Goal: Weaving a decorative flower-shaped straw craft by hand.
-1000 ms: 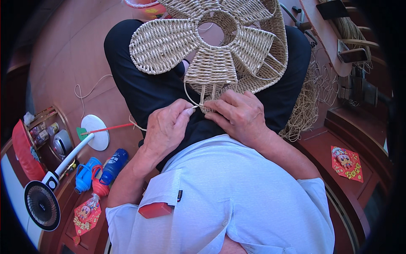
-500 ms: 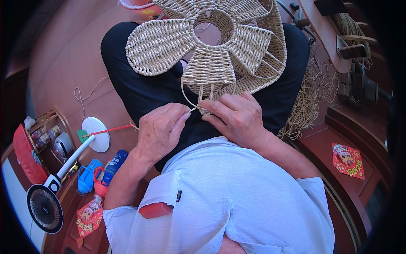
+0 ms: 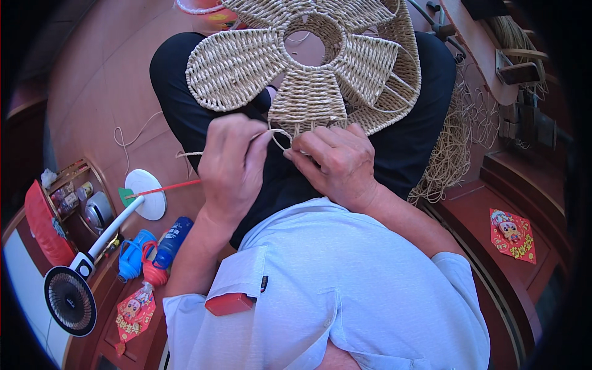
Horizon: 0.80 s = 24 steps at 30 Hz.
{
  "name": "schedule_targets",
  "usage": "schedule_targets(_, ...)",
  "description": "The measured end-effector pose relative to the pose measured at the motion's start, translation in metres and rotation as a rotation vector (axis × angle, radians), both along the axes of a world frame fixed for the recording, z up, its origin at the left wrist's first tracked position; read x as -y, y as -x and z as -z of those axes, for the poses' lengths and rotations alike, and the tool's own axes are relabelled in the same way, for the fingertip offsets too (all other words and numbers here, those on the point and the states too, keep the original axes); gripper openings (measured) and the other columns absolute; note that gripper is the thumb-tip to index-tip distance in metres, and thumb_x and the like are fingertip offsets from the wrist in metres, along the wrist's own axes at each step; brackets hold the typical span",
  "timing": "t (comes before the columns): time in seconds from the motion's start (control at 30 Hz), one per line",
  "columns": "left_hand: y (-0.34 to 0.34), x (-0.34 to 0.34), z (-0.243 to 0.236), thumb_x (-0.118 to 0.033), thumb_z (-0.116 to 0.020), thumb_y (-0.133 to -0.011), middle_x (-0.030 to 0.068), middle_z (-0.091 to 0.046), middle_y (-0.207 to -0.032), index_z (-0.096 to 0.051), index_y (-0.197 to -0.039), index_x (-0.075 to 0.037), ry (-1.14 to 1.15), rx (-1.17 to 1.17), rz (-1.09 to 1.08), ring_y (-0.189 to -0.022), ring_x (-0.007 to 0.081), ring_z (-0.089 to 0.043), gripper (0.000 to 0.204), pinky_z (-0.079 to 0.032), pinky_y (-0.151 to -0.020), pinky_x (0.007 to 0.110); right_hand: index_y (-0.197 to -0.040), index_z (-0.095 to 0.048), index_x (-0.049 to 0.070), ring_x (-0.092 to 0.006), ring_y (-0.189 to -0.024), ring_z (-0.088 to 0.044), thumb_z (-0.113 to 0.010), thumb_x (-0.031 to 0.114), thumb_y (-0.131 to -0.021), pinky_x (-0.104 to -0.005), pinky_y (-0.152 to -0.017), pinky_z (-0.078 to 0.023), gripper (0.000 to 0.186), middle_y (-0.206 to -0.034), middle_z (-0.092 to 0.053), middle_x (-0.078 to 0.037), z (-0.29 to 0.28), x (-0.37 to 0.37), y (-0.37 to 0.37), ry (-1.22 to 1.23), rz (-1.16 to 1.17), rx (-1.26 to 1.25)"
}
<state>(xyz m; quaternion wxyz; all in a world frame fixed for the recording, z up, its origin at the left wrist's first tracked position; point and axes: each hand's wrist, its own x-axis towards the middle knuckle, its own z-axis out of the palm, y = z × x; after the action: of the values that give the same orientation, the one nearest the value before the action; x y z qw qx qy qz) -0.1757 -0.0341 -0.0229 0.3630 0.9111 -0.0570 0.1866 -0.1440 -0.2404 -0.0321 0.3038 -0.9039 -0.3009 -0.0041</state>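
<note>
A flower-shaped woven straw piece [image 3: 234,68] with a round central opening rests across my lap. Its near petal [image 3: 308,98] points toward me, with bare frame cords at the near end. My left hand [image 3: 231,163], slightly smeared by motion, is closed on a pale straw cord [image 3: 282,132]. From that hand the cord curves in a small loop toward the petal's end, and its tail trails out to the left. My right hand [image 3: 338,161] is closed at the petal's near end, gripping it; its fingers hide the petal's tip.
A heap of loose straw cord [image 3: 453,145] lies on the floor to the right. At left stand a small fan [image 3: 69,301], a blue bottle [image 3: 172,242], a light blue bottle [image 3: 135,256] and a basket of small items [image 3: 74,191]. A wooden stool-like frame [image 3: 475,55] is at upper right.
My left hand has moved up and swung over, drawing the cord into a loop beside the petal's end. My right hand has shifted slightly up and left, still at the petal's end.
</note>
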Motion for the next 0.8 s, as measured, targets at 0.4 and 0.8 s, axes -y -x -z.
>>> schedule_targets(0.4, 0.014, 0.022, 0.023, -0.018, -0.062, -0.112, 0.006, -0.069, -0.115, -0.036, -0.164, 0.002, 1.328, -0.703, -0.057, -0.066, 0.0049, -0.054, 0.061, -0.039, -0.049, 0.018, -0.091, -0.074, 0.02, -0.0186, -0.074, -0.059, -0.083, 0.029, -0.089, -0.0389, -0.07, -0.039, 0.013, -0.08, -0.053, 0.001, 0.0, 0.004, -0.001, 0.033, -0.081, 0.048)
schedule_targets(0.8, 0.046, 0.03, -0.005, -0.011, -0.069, -0.107, 0.0041, -0.072, -0.106, -0.05, -0.148, -0.002, 1.276, -0.703, -0.254, -0.075, -0.0014, -0.053, 0.045, -0.037, -0.058, 0.016, -0.093, -0.077, 0.02, -0.0177, -0.076, -0.059, -0.086, 0.031, -0.085, -0.0387, -0.073, -0.039, 0.016, -0.081, -0.056, 0.002, -0.002, 0.006, -0.001, 0.012, -0.073, 0.039)
